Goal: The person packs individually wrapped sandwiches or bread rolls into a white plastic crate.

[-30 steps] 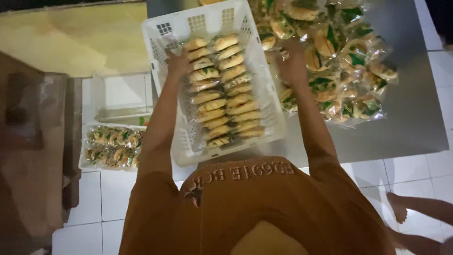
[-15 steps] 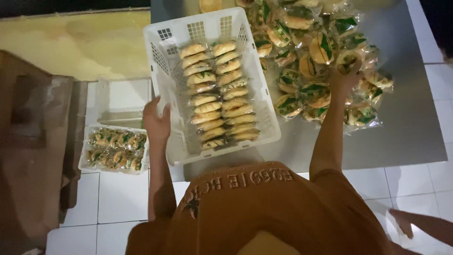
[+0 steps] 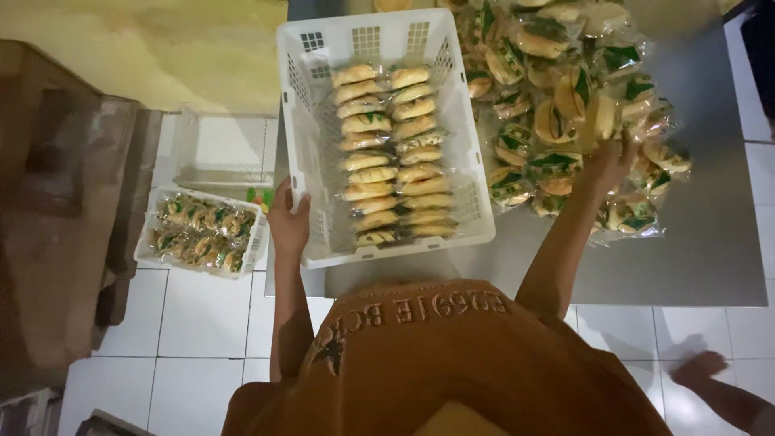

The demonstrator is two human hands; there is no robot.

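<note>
A grey metal table (image 3: 710, 242) carries a white plastic crate (image 3: 311, 145) of wrapped buns and, just beside it, a loose heap of wrapped buns (image 3: 565, 105). On the white tiled floor (image 3: 202, 323) sits a smaller white crate (image 3: 202, 232) of buns.

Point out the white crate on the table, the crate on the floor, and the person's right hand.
white crate (image 3: 300, 129): head view, left wall.
floor crate (image 3: 144, 257): head view, left rim.
right hand (image 3: 607, 161): head view, back of hand.
</note>
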